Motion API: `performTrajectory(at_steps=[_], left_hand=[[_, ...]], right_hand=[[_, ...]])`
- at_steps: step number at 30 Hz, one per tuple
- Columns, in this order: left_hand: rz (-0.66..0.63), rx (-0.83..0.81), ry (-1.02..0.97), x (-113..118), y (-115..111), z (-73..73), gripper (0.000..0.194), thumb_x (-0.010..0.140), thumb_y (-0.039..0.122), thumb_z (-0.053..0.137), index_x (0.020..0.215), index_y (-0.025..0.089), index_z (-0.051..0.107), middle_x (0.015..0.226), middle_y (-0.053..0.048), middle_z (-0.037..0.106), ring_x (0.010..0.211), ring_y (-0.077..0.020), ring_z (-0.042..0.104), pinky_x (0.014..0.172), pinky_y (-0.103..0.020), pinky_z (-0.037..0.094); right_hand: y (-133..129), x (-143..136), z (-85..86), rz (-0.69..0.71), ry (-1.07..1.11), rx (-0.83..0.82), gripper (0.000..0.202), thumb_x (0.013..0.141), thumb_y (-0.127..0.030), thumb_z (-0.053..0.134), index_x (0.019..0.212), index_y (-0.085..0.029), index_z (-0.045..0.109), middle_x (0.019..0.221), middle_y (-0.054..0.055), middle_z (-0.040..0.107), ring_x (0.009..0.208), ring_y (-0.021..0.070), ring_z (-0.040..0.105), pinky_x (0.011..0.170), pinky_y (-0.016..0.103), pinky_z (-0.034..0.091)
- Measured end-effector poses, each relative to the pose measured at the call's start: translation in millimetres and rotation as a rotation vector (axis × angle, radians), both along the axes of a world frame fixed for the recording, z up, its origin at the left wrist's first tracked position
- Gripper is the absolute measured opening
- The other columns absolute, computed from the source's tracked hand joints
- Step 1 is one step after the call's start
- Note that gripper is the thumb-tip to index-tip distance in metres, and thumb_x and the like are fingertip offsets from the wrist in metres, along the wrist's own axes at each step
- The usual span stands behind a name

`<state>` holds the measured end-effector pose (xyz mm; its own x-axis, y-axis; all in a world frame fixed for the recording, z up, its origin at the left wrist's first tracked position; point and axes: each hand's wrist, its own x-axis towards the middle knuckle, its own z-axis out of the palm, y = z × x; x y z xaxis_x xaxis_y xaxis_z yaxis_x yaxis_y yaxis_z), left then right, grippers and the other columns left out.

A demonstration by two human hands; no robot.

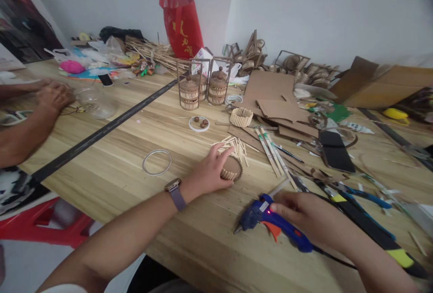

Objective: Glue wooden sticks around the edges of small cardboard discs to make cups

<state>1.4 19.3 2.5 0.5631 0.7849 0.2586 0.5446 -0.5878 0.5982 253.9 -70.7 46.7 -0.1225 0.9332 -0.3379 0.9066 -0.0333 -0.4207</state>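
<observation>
My left hand (211, 171), wearing a watch on its wrist, curves its thumb and fingers around the rim of a small round tray (233, 167) of brown board. A row of short upright sticks stands along part of its edge. Just behind it lies a pile of loose short sticks (239, 148). My right hand (297, 212) is closed on a blue hot glue gun (260, 214), thumb on its upper side beside a glowing red light. The nozzle points left and down, near the tabletop. Some of the right fingers are hidden behind the gun.
Lantern-like stick pieces (189, 92) stand at the back. A ring of upright sticks (241, 117), a white ring (157, 162) and a lid with brown balls (199, 124) lie nearer. Pliers (365, 196), a phone (336, 151) and cardboard (270, 90) are right. Another person's hands (56, 94) rest left.
</observation>
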Motion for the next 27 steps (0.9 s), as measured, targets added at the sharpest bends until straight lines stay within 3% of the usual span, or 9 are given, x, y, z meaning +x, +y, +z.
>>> performTrajectory(at_steps=[2, 5, 10, 14, 19, 27], left_hand=[[-0.004, 0.009, -0.001, 0.0, 0.4, -0.7, 0.094, 0.064, 0.024, 0.079, 0.143, 0.023, 0.029, 0.146, -0.015, 0.026, 0.133, -0.0337, 0.038, 0.106, -0.046, 0.042], [-0.002, 0.015, -0.006, 0.2, 1.2, -3.3, 0.094, 0.065, 0.025, 0.079, 0.144, 0.022, 0.029, 0.146, -0.015, 0.026, 0.134, -0.0334, 0.036, 0.107, -0.046, 0.040], [0.000, 0.031, -0.024, 0.4, 2.5, -7.7, 0.095, 0.064, 0.027, 0.080, 0.144, 0.025, 0.029, 0.145, -0.014, 0.026, 0.133, -0.0340, 0.038, 0.106, -0.047, 0.040], [0.000, 0.029, -0.009, 0.0, 2.7, -6.9, 0.094, 0.064, 0.027, 0.080, 0.143, 0.022, 0.030, 0.145, -0.015, 0.026, 0.131, -0.0340, 0.040, 0.106, -0.047, 0.041], [-0.004, 0.014, -0.002, 0.2, 1.6, -3.5, 0.094, 0.065, 0.026, 0.079, 0.144, 0.025, 0.028, 0.146, -0.014, 0.025, 0.133, -0.0339, 0.038, 0.106, -0.048, 0.041], [-0.025, 0.028, -0.029, -0.4, 2.4, -6.4, 0.095, 0.065, 0.025, 0.079, 0.144, 0.026, 0.027, 0.145, -0.014, 0.025, 0.136, -0.0342, 0.034, 0.108, -0.050, 0.038]], right_hand=[[11.3, -3.1, 5.4, -0.054, -0.167, 0.175, 0.032, 0.083, -0.049, 0.054, 0.065, -0.023, 0.058, 0.057, 0.003, 0.062, 0.054, 0.0187, 0.056, 0.050, 0.027, 0.035], [35.8, -17.7, 8.8, -0.038, -0.167, 0.327, 0.014, 0.083, -0.034, 0.055, 0.074, -0.023, 0.055, 0.068, 0.002, 0.067, 0.061, 0.0176, 0.060, 0.055, 0.026, 0.038], [85.6, -47.0, -0.2, -0.029, -0.201, 0.342, 0.002, 0.081, -0.022, 0.057, 0.080, -0.021, 0.055, 0.076, 0.004, 0.068, 0.071, 0.0184, 0.062, 0.060, 0.025, 0.039], [108.0, -55.6, -11.0, -0.043, -0.249, 0.301, 0.016, 0.074, -0.010, 0.056, 0.087, -0.019, 0.058, 0.078, 0.005, 0.069, 0.071, 0.0185, 0.063, 0.058, 0.025, 0.037], [99.2, -48.4, -18.1, -0.020, -0.309, 0.220, 0.023, 0.069, -0.008, 0.059, 0.090, -0.015, 0.060, 0.078, 0.008, 0.068, 0.072, 0.0200, 0.063, 0.057, 0.025, 0.035], [66.3, -37.8, -20.0, 0.056, -0.243, 0.205, 0.017, 0.075, -0.014, 0.052, 0.091, -0.016, 0.057, 0.074, 0.005, 0.065, 0.067, 0.0168, 0.058, 0.058, 0.024, 0.036]])
